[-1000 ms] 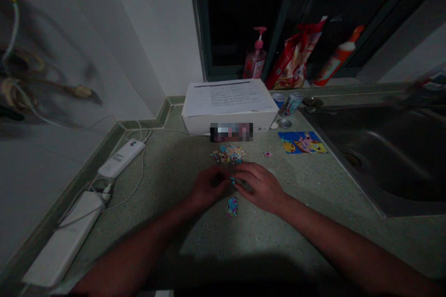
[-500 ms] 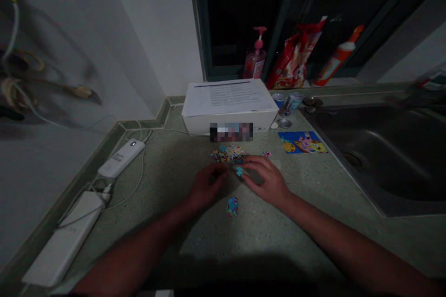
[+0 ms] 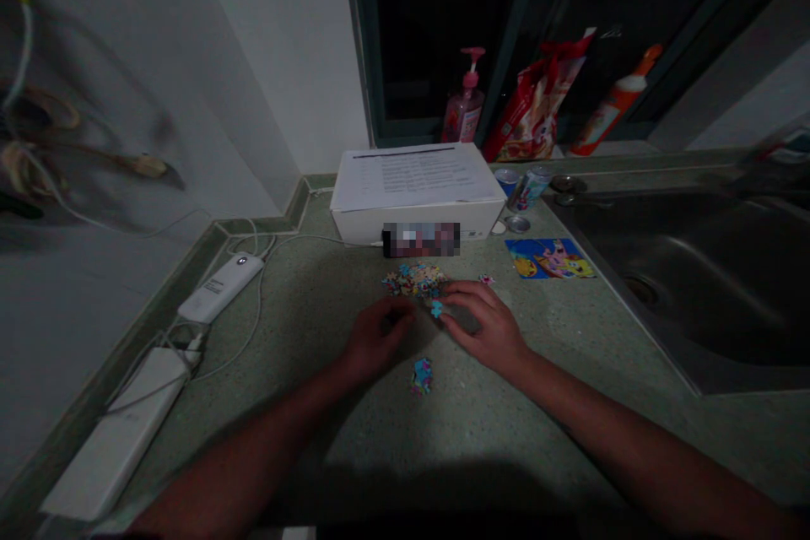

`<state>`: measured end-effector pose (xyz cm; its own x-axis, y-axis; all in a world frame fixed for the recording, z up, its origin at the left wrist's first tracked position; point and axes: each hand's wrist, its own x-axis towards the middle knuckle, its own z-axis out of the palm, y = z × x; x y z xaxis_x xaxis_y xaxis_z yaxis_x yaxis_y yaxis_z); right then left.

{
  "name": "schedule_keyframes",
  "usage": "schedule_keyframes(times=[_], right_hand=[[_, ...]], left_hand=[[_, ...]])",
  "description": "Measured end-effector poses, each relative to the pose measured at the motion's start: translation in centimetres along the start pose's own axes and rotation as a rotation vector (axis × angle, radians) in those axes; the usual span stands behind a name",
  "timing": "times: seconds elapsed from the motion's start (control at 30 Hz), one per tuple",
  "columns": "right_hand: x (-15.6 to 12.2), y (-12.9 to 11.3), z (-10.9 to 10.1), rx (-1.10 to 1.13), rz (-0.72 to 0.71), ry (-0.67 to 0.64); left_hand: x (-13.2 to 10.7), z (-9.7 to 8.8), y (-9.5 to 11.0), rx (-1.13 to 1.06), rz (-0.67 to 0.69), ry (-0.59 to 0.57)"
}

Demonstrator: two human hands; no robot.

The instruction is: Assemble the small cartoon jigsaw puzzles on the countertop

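Observation:
A heap of small multicoloured jigsaw pieces (image 3: 414, 279) lies on the speckled green countertop (image 3: 329, 329). My left hand (image 3: 380, 340) rests just below the heap with its fingers curled, and they hide whatever may be inside. My right hand (image 3: 486, 325) lies spread on the counter. A blue jigsaw piece (image 3: 436, 310) sits at its fingertips, between both hands. Below them is a smaller cluster of pieces (image 3: 422, 375). A lone pink piece (image 3: 485, 278) lies above my right hand, near a SpongeBob picture card (image 3: 549, 258).
A white box (image 3: 414, 224) with a printed sheet stands behind the pieces. Two white power banks (image 3: 220, 288) (image 3: 117, 430) and cables lie at left. A steel sink (image 3: 671, 287) is at right. Cans (image 3: 528, 188) and bottles (image 3: 464, 110) stand behind.
One second ago my hands met over a blue piece. They have parted, my right hand shifting up and right, and the piece now lies free. The last half second shows little movement.

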<state>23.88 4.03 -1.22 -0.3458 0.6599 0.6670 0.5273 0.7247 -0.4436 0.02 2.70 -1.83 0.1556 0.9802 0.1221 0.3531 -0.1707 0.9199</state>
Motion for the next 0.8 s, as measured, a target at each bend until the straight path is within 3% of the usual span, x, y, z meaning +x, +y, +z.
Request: schedule_keyframes(times=[0.43,0.8], right_hand=[[-0.09,0.1,0.0,0.012,0.026,-0.029],[-0.63,-0.05,0.07,0.039,0.001,-0.35]], left_hand=[[-0.01,-0.09,0.59,0.014,-0.006,0.009],[0.06,-0.2,0.67,0.013,0.004,0.046]])
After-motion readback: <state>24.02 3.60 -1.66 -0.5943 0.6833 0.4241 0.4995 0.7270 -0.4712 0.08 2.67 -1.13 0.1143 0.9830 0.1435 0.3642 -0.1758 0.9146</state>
